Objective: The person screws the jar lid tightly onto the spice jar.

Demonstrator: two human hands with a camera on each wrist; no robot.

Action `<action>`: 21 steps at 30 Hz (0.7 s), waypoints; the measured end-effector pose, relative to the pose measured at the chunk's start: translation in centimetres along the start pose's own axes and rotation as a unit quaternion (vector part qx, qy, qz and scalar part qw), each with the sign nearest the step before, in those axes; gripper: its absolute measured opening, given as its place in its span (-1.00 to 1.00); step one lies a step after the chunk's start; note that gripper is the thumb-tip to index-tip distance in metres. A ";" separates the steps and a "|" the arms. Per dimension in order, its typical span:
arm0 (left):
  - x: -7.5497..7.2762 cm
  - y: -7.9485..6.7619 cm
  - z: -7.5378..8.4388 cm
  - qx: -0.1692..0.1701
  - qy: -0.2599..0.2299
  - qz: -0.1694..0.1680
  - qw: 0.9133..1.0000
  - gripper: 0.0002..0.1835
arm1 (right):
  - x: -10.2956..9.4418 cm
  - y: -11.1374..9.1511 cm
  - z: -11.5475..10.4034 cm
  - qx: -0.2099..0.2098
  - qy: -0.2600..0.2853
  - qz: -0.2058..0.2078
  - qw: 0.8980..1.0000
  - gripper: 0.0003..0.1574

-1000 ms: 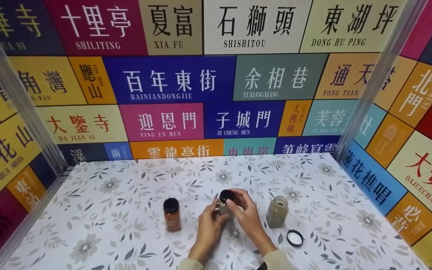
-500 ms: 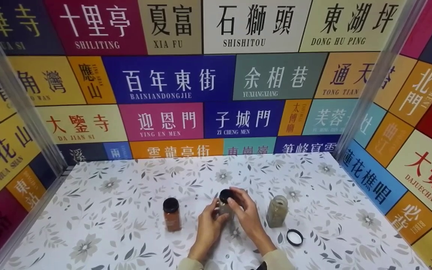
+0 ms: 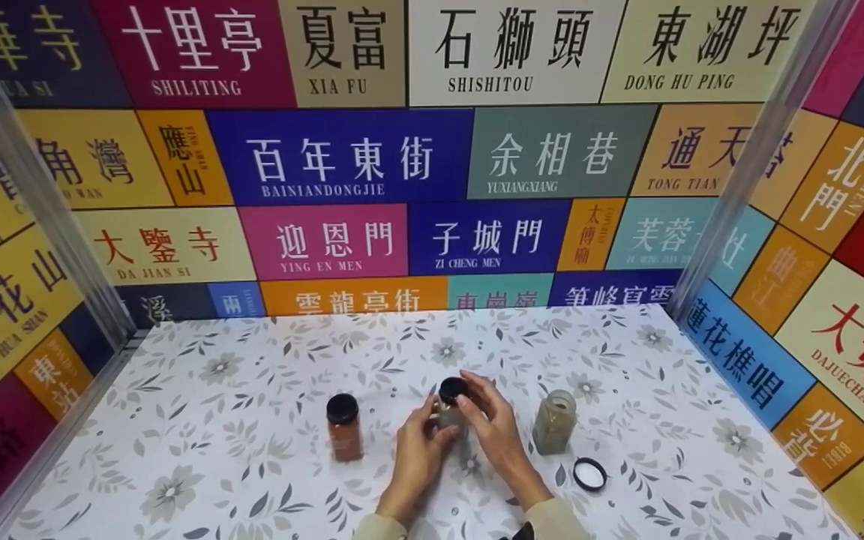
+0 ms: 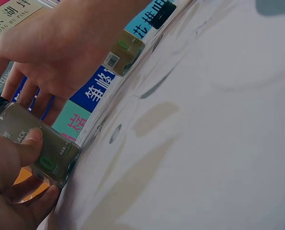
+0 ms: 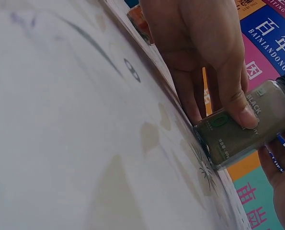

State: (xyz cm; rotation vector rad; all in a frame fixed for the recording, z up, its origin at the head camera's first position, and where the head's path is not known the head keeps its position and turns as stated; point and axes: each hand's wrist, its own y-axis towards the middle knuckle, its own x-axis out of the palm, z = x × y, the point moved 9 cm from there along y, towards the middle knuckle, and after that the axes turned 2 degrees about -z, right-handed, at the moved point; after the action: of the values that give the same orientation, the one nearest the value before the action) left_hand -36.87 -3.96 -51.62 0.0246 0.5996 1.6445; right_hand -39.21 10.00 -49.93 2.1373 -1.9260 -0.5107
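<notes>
A glass spice jar (image 3: 450, 418) of grey-brown powder, its label reading "BLACK", stands upright between the two hands. My left hand (image 3: 421, 450) grips its body, thumb flat across the label in both wrist views. On its black lid (image 3: 453, 391), the thumb and fingers of my right hand (image 3: 498, 427) close around the rim. To the right is a similar jar (image 3: 555, 424) with its mouth uncovered. A black screw lid (image 3: 589, 475), white inside, lies beside that jar. On the left stands a jar of reddish-brown powder (image 3: 346, 435) under a black lid.
A white floral cloth (image 3: 252, 397) covers the table. Clear plastic corner posts (image 3: 732, 165) rise at both sides, and panels with large printed characters (image 3: 342, 161) form the walls behind and beside it.
The right hand's fingers have shifted slightly around the lid, its index finger a little farther back. The left hand and the jars stay in place.
</notes>
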 end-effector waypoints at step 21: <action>0.1 -0.1 0.0 0.004 0.005 0.000 1.000 -0.38 | -0.1 0.1 0.0 -0.001 -0.003 0.003 1.000 -0.50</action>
State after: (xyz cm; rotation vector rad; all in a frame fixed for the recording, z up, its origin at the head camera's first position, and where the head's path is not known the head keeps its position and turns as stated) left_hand -36.79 -3.87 -51.65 0.0226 0.6144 1.6434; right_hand -39.27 10.08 -49.90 2.1308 -1.9329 -0.5192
